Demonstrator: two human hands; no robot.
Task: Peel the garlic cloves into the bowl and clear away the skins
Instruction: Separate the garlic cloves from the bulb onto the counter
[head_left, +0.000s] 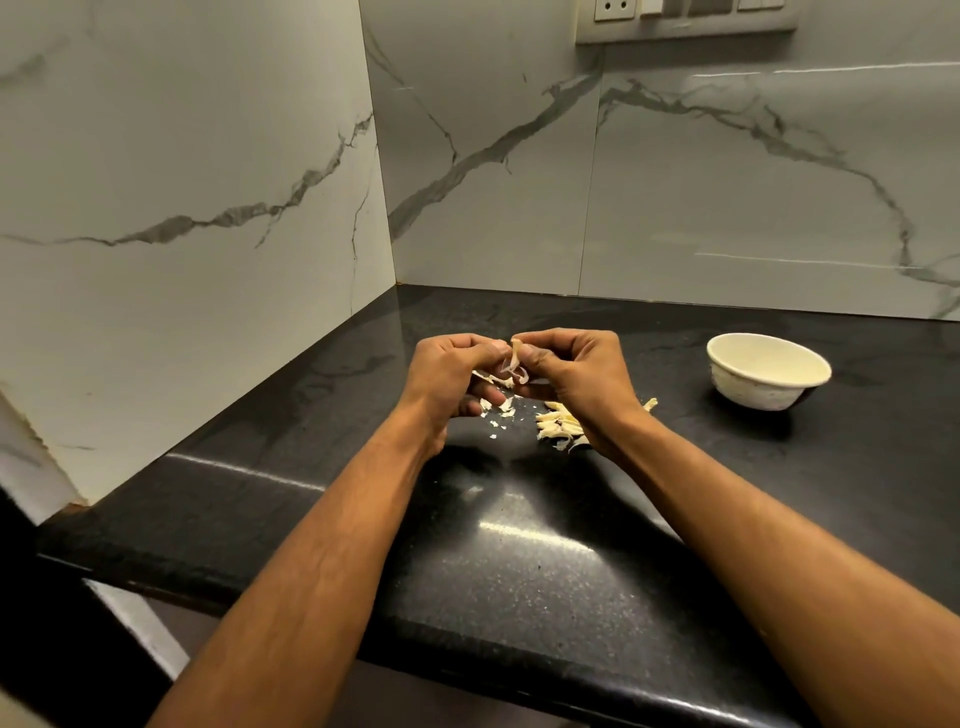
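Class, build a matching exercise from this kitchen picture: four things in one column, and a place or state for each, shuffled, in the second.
1. bowl
2. garlic clove
3. skins
4. sockets

a. heaped on the worktop under the right hand
b. high on the wall
c. pinched between both hands
d. standing alone at the right

Pairs: 1-d, 2-c, 3-a, 4-b

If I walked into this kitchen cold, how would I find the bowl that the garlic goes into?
Look at the black stone counter in the corner of the marble-tiled walls. To the right of the two hands, past the scattered garlic skins, stands a small cream bowl. It is the only dish on the counter, round and pale against the dark stone.
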